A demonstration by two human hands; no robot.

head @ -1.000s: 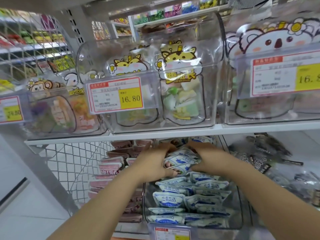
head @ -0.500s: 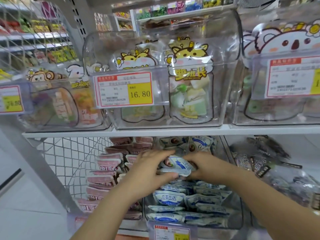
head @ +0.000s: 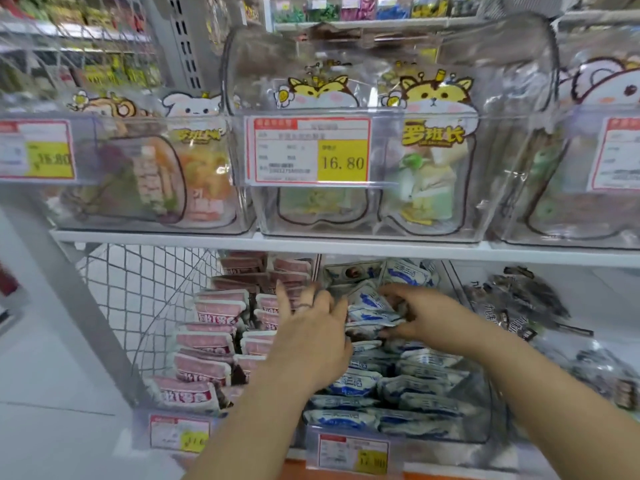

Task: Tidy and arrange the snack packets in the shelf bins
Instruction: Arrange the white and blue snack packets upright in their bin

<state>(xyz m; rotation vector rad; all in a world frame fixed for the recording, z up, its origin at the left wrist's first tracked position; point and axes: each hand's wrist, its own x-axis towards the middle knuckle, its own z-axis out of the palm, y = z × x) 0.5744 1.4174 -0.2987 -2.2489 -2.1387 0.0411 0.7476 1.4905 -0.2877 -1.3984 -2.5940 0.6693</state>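
A clear bin (head: pixel 485 403) on the lower shelf is filled with several blue-and-white snack packets (head: pixel 412 386). My right hand (head: pixel 426 317) reaches into its back half and pinches one blue-and-white packet (head: pixel 372 308) between thumb and fingers. My left hand (head: pixel 311 337) hovers at the bin's left side with its fingers spread and straight, beside that packet. To the left, a second bin holds rows of pink packets (head: pixel 207 341).
The white shelf board (head: pixel 346 245) runs just above my hands, carrying clear cartoon-printed bins (head: pixel 363 150) with price tags. Dark packets (head: pixel 519 303) lie in the bin to the right. A wire mesh panel (head: pixel 138 299) and a grey upright close the left side.
Both hands held a packet together over the blue bin; now my left hand has let go and spread open, while my right hand keeps a packet. The view has shifted closer and lower.
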